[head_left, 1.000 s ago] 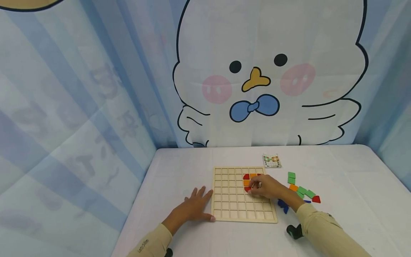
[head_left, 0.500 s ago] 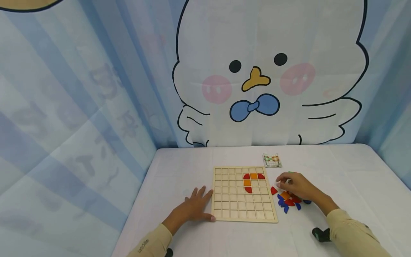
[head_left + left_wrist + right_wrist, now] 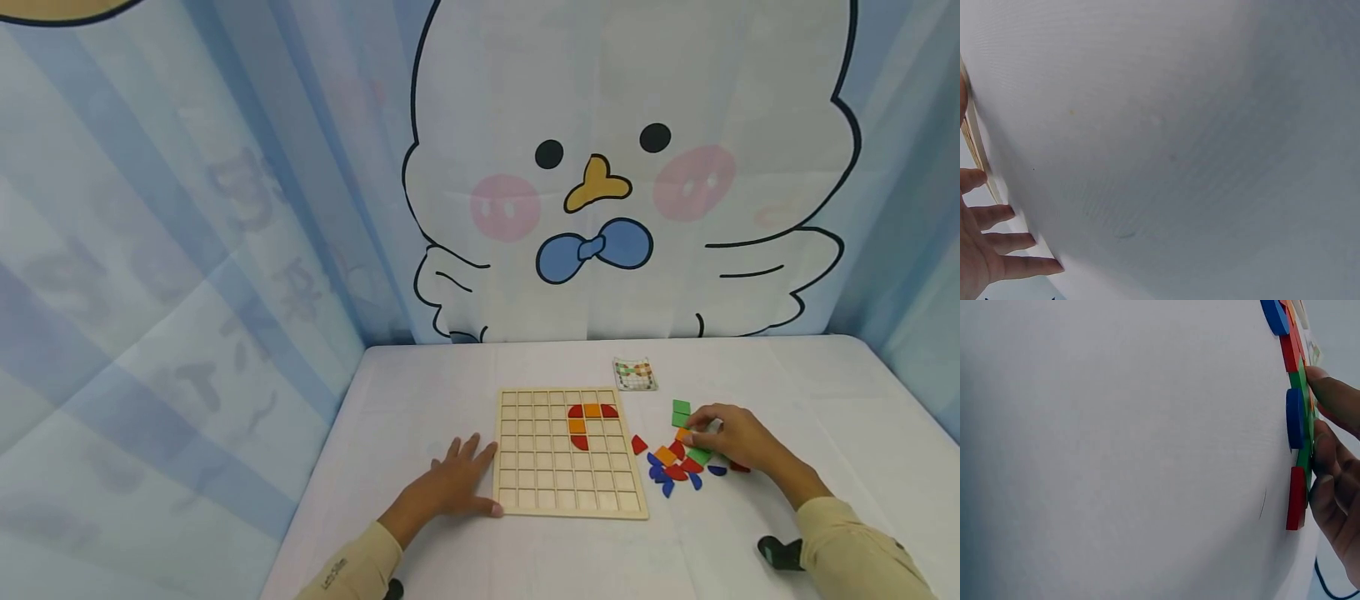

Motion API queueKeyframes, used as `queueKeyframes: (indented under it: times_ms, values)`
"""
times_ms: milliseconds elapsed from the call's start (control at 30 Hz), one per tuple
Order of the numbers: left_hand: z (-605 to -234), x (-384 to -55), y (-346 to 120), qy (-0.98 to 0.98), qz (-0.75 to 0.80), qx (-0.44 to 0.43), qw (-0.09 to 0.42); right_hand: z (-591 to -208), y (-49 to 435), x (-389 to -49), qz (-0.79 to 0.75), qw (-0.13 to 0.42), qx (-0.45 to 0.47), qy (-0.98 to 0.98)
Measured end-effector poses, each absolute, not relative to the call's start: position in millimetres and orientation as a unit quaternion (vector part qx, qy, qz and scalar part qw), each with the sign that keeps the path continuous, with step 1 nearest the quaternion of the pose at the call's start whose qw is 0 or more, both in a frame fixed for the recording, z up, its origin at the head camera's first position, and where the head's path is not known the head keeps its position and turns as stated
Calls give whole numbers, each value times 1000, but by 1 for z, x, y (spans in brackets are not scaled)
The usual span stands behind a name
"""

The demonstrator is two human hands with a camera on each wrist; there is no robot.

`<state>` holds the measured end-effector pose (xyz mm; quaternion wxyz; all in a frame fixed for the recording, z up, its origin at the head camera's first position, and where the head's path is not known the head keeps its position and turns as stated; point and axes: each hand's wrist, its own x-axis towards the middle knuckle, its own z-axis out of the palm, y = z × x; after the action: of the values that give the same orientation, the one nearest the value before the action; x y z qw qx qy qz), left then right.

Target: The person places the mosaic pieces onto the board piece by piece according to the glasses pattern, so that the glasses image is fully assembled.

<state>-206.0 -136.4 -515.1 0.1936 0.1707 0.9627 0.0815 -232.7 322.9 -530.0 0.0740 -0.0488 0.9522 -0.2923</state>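
A light wooden grid board [image 3: 536,492] lies on the table, with red rounded tiles [image 3: 610,411] and orange square tiles [image 3: 592,411] set in its upper right cells. My left hand [image 3: 453,481], fingers spread straight, rests at the board's left edge; the left wrist view also shows these fingers [image 3: 1007,242]. At the loose pieces right of the board, my right hand [image 3: 733,435] has its thumb and forefinger at opposite sides of an orange square tile [image 3: 682,434], pinching it. Fingers partly cover that tile. Green tiles [image 3: 680,413] lie just beside the fingertips.
Loose red [image 3: 639,445], blue [image 3: 667,490] and green pieces [image 3: 699,456] lie right of the board, some overlapping. A small printed pattern card [image 3: 635,375] sits behind the board's upper right corner. A patterned curtain [image 3: 480,300] hangs behind the table.
My right hand has moved right, off the board to the loose tiles, uncovering the red and orange tiles in the grid. A red piece now lies by the board's right edge. My left hand stays put.
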Motion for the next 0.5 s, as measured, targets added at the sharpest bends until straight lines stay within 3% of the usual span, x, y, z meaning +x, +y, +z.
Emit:
queueKeyframes:
  times_ms: [500]
  values:
    - [-513, -205, -138, 962, 89, 172, 195, -525, 318, -234, -288, 105, -75, 949]
